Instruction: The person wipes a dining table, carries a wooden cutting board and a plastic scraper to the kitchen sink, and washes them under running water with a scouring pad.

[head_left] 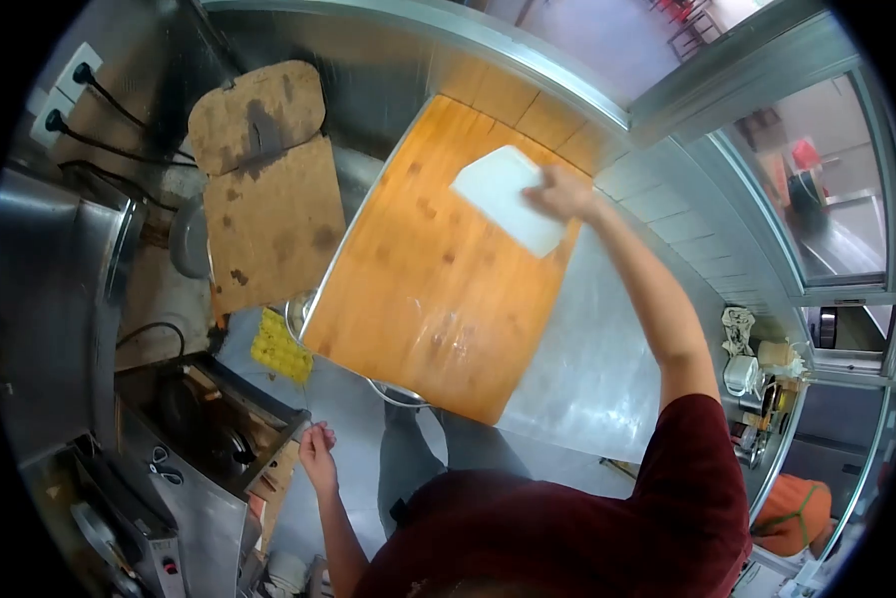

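Observation:
A large wooden board (408, 289) lies tilted in front of me, with a wet, shiny patch near its lower edge. On its upper right part is a white flat sheet (500, 195) with cut-off corners; whether it is cloth or plastic I cannot tell. My right hand (561, 193), slightly blurred, is closed on the sheet's right side. Low on the left, my left hand (317, 453) hangs beside the corner of an open drawer (268, 453), fingers curled, nothing visible in them. Whether it touches the drawer is unclear.
Brown stained cardboard (273, 224) leans at the upper left. A yellow mat (281, 347) lies below it. Bare metal tabletop (597, 349) extends right of the board. Plugged cables (119, 154) run along the left wall. A person in orange (793, 513) is at the lower right.

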A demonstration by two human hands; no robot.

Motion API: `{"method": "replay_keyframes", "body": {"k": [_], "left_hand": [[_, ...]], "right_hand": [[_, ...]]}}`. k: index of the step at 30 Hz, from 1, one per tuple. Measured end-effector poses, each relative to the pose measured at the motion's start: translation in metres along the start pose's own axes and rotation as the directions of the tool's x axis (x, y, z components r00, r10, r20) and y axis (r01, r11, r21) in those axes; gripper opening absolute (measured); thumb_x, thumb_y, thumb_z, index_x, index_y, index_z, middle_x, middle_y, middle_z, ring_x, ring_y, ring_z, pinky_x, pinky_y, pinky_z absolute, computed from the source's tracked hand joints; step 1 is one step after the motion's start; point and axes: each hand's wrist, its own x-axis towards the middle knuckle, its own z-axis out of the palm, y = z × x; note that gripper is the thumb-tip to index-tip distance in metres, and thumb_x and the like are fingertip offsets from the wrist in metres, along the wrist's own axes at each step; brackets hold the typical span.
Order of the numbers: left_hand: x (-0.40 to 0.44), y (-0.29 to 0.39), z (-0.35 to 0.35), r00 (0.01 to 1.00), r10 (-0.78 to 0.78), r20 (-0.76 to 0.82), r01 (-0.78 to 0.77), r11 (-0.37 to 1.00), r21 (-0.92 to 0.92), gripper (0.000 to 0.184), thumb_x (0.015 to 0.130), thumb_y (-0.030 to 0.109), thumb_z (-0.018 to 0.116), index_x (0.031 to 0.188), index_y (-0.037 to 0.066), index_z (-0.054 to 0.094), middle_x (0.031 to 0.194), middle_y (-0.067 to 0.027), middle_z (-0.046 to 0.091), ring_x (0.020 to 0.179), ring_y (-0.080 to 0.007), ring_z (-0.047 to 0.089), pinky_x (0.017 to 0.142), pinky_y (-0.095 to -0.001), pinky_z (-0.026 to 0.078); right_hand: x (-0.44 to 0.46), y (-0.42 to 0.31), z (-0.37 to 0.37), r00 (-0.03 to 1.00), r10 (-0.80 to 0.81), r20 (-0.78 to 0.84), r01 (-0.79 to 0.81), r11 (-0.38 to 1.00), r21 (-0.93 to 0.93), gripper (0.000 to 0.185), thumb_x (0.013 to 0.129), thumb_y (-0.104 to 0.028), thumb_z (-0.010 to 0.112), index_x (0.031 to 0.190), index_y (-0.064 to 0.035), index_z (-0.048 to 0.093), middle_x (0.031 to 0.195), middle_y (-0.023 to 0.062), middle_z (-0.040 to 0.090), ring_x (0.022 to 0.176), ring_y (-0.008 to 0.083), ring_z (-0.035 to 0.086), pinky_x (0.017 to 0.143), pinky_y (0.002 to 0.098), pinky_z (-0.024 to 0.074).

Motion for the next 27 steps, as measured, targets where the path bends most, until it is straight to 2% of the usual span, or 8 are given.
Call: {"method": "replay_keyframes", "body": {"k": [6,9,10,12,15,17,21,27], "left_hand": [[0.006,0.004,0.015,0.999,-0.015,0.036,0.016,0.999,-0.032,0.023,0.088,0.019,0.041,0.085,0.000,0.054,0.071,-0.0023,0.051,0.063,-0.0071,0.047,0.060,-0.0190,0.041],[0.002,0.006,0.014,1.000,0.000,0.023,0.000,1.000,-0.023,0.022,0.088,0.019,0.042,0.085,0.000,0.054,0.071,-0.0021,0.051,0.063,-0.0071,0.047,0.060,-0.0192,0.041],[-0.001,0.002,0.009,1.000,-0.013,0.006,0.013,1.000,-0.017,0.023,0.088,0.019,0.042,0.085,0.000,0.054,0.071,-0.0021,0.051,0.063,-0.0070,0.047,0.059,-0.0191,0.041],[-0.002,-0.008,-0.001,0.999,-0.033,-0.019,0.033,0.999,-0.007,0.023,0.088,0.019,0.042,0.085,0.000,0.054,0.070,-0.0019,0.051,0.063,-0.0069,0.047,0.059,-0.0191,0.041],[-0.008,-0.018,-0.012,0.997,-0.055,-0.049,0.054,0.998,-0.030,0.024,0.088,0.020,0.042,0.086,0.000,0.054,0.070,-0.0018,0.051,0.062,-0.0068,0.046,0.059,-0.0188,0.040],[-0.013,-0.019,-0.011,0.993,-0.091,-0.069,0.089,0.996,-0.031,0.024,0.088,0.020,0.042,0.086,0.000,0.055,0.070,-0.0018,0.051,0.062,-0.0068,0.046,0.059,-0.0187,0.040],[-0.011,-0.015,0.003,0.993,-0.100,-0.056,0.099,0.995,-0.026,0.023,0.087,0.019,0.042,0.086,0.000,0.055,0.070,-0.0018,0.051,0.062,-0.0068,0.046,0.058,-0.0186,0.040],[-0.018,-0.028,-0.003,0.993,-0.108,-0.049,0.106,0.994,-0.030,0.023,0.087,0.019,0.043,0.086,-0.001,0.055,0.070,-0.0019,0.051,0.062,-0.0070,0.046,0.059,-0.0187,0.040]], "right_hand": [[-0.051,-0.051,0.073,0.958,-0.272,0.091,0.261,0.958,0.115,0.034,0.074,-0.032,0.059,0.084,0.0005,0.056,0.075,0.0149,0.058,0.076,0.0224,0.055,0.067,0.0329,0.0424],[-0.016,-0.052,-0.005,0.997,0.070,0.016,-0.071,0.996,0.052,0.030,0.074,-0.020,0.055,0.092,0.0036,0.056,0.085,0.0169,0.060,0.077,0.0251,0.059,0.068,0.0337,0.0469],[0.024,-0.007,-0.014,0.993,0.114,0.005,-0.112,0.969,0.219,0.029,0.074,-0.019,0.055,0.093,0.0027,0.056,0.081,0.0140,0.061,0.068,0.0210,0.060,0.061,0.0327,0.0483],[0.057,0.024,-0.032,0.975,0.095,-0.203,-0.028,0.950,0.310,0.026,0.073,-0.016,0.056,0.092,0.0021,0.057,0.077,0.0124,0.061,0.067,0.0185,0.060,0.058,0.0325,0.0489],[0.076,0.013,-0.021,0.985,-0.081,-0.154,0.126,0.943,0.308,0.023,0.072,-0.014,0.056,0.089,0.0020,0.058,0.074,0.0126,0.061,0.067,0.0181,0.060,0.058,0.0319,0.0489],[0.042,-0.039,0.000,0.997,-0.062,0.056,0.064,0.997,-0.035,0.028,0.071,-0.020,0.056,0.086,0.0043,0.057,0.070,0.0159,0.060,0.065,0.0215,0.059,0.057,0.0341,0.0468],[-0.023,-0.080,0.084,0.942,-0.315,0.113,0.319,0.947,-0.020,0.032,0.073,-0.025,0.059,0.083,0.0049,0.056,0.077,0.0201,0.058,0.073,0.0281,0.056,0.064,0.0371,0.0444],[0.081,-0.035,-0.008,0.993,-0.117,-0.017,0.118,0.980,0.161,0.027,0.073,-0.018,0.056,0.092,0.0021,0.057,0.077,0.0124,0.061,0.066,0.0206,0.059,0.060,0.0315,0.0476]]}}
